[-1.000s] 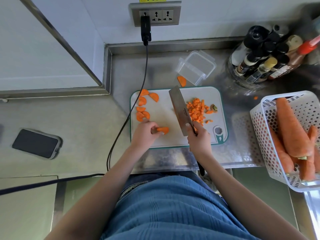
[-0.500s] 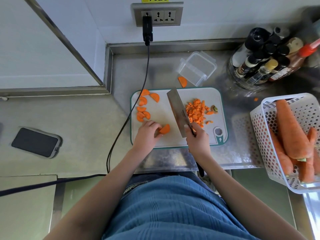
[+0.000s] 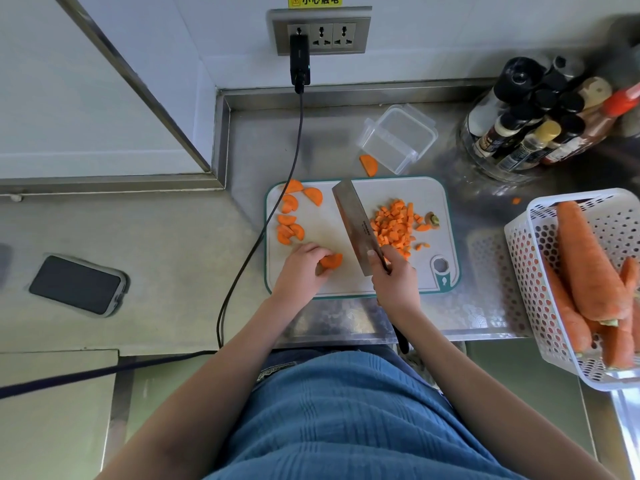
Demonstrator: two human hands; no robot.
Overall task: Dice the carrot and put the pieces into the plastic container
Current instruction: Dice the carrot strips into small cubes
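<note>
Two hands work on the cutting board, whose bare middle strip lies between half-round slices at its left edge and a diced pile right of the knife. The left hand has its grip curled around a carrot piece; the right hand wraps the knife's handle, mostly hidden. The plastic container stands on the table beyond the board, one slice beside it.

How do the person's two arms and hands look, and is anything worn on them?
Both forearms are bare: no sleeve reaches them in view. The left hand and right hand wear no gloves, and no ring, watch or bracelet shows. The only clothing in view is blue ribbed fabric over the torso below.
</note>
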